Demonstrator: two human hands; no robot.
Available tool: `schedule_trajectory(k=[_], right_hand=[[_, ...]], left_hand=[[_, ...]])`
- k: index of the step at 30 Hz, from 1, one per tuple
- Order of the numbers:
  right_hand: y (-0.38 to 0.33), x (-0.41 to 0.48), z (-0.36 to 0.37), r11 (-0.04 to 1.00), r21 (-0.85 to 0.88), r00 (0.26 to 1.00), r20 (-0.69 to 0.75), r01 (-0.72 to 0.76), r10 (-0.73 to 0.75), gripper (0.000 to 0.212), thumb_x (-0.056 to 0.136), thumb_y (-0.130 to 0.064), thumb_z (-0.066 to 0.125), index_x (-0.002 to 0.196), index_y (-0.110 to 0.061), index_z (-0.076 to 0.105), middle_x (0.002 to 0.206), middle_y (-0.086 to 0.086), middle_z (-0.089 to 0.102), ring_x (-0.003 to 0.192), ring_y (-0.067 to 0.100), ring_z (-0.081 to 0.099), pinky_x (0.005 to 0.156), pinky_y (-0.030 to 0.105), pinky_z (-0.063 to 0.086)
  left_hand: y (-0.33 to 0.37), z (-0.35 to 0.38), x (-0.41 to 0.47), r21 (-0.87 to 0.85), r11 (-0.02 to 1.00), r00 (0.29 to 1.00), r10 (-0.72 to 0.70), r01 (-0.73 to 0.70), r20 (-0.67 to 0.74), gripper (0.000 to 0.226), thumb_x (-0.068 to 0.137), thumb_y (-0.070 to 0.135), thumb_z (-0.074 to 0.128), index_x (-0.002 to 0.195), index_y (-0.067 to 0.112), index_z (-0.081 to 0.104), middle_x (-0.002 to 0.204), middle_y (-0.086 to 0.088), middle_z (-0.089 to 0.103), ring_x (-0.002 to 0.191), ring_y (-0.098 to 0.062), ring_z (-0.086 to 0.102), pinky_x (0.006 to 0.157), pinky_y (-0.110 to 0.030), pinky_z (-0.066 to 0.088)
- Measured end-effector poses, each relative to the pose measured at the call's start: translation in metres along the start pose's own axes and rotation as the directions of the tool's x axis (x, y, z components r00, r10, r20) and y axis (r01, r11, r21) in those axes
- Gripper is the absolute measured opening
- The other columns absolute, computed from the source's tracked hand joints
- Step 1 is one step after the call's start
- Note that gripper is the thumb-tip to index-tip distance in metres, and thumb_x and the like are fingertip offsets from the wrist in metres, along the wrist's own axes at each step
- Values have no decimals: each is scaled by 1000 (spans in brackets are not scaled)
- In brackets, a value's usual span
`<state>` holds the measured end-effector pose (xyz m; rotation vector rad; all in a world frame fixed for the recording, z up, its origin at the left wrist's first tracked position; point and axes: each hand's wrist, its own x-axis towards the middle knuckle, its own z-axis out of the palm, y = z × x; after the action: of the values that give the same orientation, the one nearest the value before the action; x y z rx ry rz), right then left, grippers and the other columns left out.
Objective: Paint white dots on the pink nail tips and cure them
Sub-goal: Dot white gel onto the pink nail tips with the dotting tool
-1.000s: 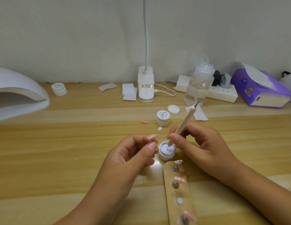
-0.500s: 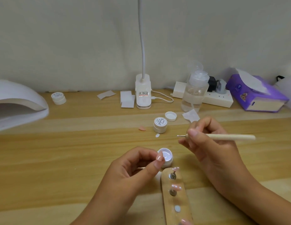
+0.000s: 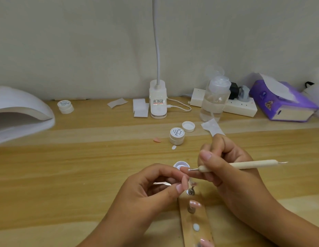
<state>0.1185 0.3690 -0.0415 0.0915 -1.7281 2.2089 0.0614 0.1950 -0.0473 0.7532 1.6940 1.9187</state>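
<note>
"Painted" in script (apparently) on the middle jar lid (image 3: pixel 177 132) and left jar lid (image 3: pixel 64 103)

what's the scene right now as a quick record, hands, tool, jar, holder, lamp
left hand: pinches a thin metal stem
right hand: grips the dotting tool, white bead on its tip, at the left fingertips
gel jar: open, just behind the hands
wooden holder: pink nail tips mounted, one shows white dots
curing lamp: far left
</note>
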Motion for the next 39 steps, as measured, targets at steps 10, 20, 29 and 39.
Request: schedule_trajectory(k=[10, 20, 29, 39], right_hand=[[-1, -1, -1, 997, -64, 998, 43, 49, -46, 24, 78, -21, 68, 62, -23, 50, 58, -1, 50, 52, 5, 48, 57, 17, 43], [-2, -2, 1, 995, -60, 996, 42, 80, -77, 22, 78, -20, 67, 63, -24, 52, 59, -3, 54, 55, 3, 54, 60, 15, 48], [-2, -2, 2, 995, -79, 997, 46, 68, -64, 22, 78, -20, 68, 64, -22, 50, 59, -3, 54, 56, 5, 53, 59, 19, 47], [-1, -1, 2, 993, -96, 996, 49, 76, -71, 23, 78, -21, 68, 64, -24, 51, 58, -4, 54, 57, 5, 53, 59, 17, 47]], left_hand=[[-1, 0, 0, -4, 1000, 1000, -26, 26, -15, 24, 63, 36, 77, 79, 19, 76, 98, -11, 73, 94, -23, 69, 83, -25, 52], [1, 0, 0, 16, 999, 999, -33, 33, -7, 24, 62, 39, 75, 80, 22, 76, 96, -15, 70, 83, -16, 61, 75, -19, 47], [-1, -2, -1, 42, 999, 1000, -17, 17, 14, 22, 64, 39, 74, 79, 22, 75, 96, -12, 71, 83, -18, 60, 77, -21, 47], [1, 0, -1, 33, 999, 1000, -31, 31, 6, 23, 62, 40, 74, 78, 24, 75, 96, -16, 69, 80, -20, 53, 73, -22, 42]])
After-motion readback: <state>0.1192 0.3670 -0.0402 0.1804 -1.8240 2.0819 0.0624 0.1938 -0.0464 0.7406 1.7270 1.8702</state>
